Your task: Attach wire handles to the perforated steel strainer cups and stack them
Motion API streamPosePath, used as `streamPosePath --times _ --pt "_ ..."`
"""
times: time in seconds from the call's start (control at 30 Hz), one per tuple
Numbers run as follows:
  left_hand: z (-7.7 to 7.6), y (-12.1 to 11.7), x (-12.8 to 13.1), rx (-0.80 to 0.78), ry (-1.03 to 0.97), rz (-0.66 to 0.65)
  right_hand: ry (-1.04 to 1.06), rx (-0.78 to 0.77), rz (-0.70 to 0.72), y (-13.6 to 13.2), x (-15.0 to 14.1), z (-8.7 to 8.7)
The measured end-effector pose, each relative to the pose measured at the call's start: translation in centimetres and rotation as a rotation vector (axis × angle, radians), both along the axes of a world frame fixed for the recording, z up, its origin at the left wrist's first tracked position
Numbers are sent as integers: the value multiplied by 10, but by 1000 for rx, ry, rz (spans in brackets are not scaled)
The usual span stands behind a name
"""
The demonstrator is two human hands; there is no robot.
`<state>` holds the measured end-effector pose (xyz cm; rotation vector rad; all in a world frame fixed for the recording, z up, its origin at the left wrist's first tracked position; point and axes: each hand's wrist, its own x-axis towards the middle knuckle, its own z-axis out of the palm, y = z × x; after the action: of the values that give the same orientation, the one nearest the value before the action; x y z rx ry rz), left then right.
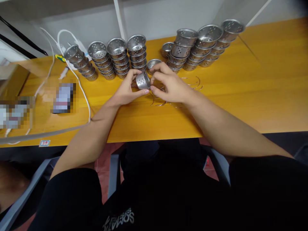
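A small perforated metal cup [142, 81] is tipped on its side above the table, its open end facing right. My left hand [125, 89] is closed around it, thumb along the lower side and fingers behind. At the cup's rim, the fingers of my right hand [169, 84] are bent and pinched together; whatever is between them is too small to make out. Several thin curved metal wires [198, 82] lie on the table under and beside my right hand. Just behind my hands stands a single perforated cup [154, 64], partly covered by the right hand.
Stacks of perforated cups stand along the back: a left group [117, 53] and a right group [209, 43], with one small cup [166, 49] beside the latter. A white cable [80, 85] and a blurred phone [64, 98] lie on the wooden table [240, 106] at left.
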<state>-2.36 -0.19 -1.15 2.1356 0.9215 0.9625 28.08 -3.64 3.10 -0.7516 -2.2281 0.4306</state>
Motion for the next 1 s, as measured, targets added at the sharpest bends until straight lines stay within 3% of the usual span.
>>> streamPosePath --times 0.33,0.6,0.73,0.87,1.0 --pt "8 0 -2 -81 -17 -12 49 -83 9 11 1 -10" --pt "0 6 -7 -41 -44 -57 175 -105 77 22 1 -16" --pt "-5 10 -10 -54 -45 -1 220 -168 88 28 6 -16" --pt "-6 14 -14 -38 -69 82 162 -120 3 36 21 -18" --pt "-6 17 -14 14 -96 67 -38 -100 -4 36 36 -17"
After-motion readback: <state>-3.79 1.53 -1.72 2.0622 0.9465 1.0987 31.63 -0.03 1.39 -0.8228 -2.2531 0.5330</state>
